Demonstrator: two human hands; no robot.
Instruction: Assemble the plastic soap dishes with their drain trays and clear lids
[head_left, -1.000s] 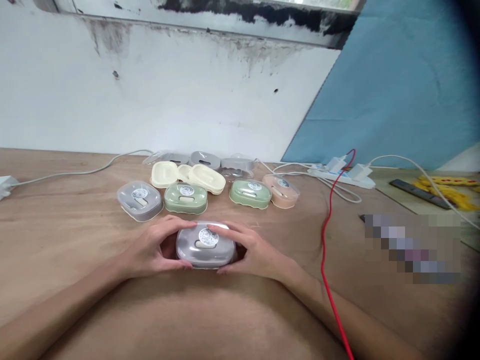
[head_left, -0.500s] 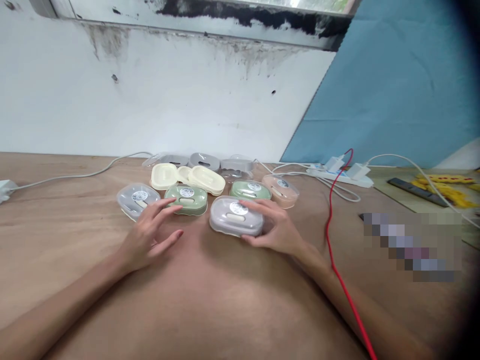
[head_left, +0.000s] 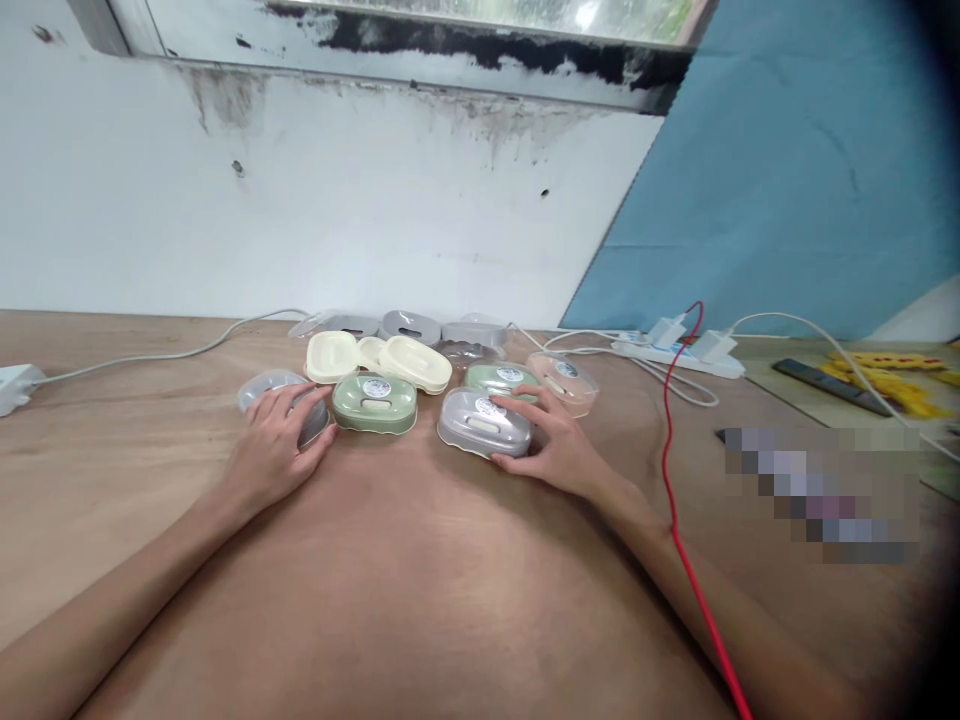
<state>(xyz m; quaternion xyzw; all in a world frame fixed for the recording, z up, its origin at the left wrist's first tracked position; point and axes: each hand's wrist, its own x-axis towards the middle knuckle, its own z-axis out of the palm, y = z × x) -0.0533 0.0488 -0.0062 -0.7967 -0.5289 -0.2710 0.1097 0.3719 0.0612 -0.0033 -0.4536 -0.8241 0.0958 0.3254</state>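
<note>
My right hand (head_left: 551,440) grips the right end of a grey soap box (head_left: 471,420) with a clear lid and a round sticker, fingers on top and thumb at the near side. My left hand (head_left: 277,440) lies over another grey soap box (head_left: 262,384) at the left, fingers bent across its lid and thumb along the near right side; much of that box is hidden. Between the hands sits a green soap box (head_left: 375,403). A second green one (head_left: 491,376) is partly behind the right hand's box, beside a peach soap box (head_left: 566,384).
Cream trays (head_left: 412,362) and grey boxes (head_left: 409,326) lie toward the wall (head_left: 360,220). A power strip (head_left: 690,357) with plugs is at right; a red cable (head_left: 667,450) crosses my right forearm. A white adapter (head_left: 16,387) lies far left.
My left hand has moved left from the green box onto the left grey soap box. My right hand has shifted its grey soap box slightly right and toward the back.
</note>
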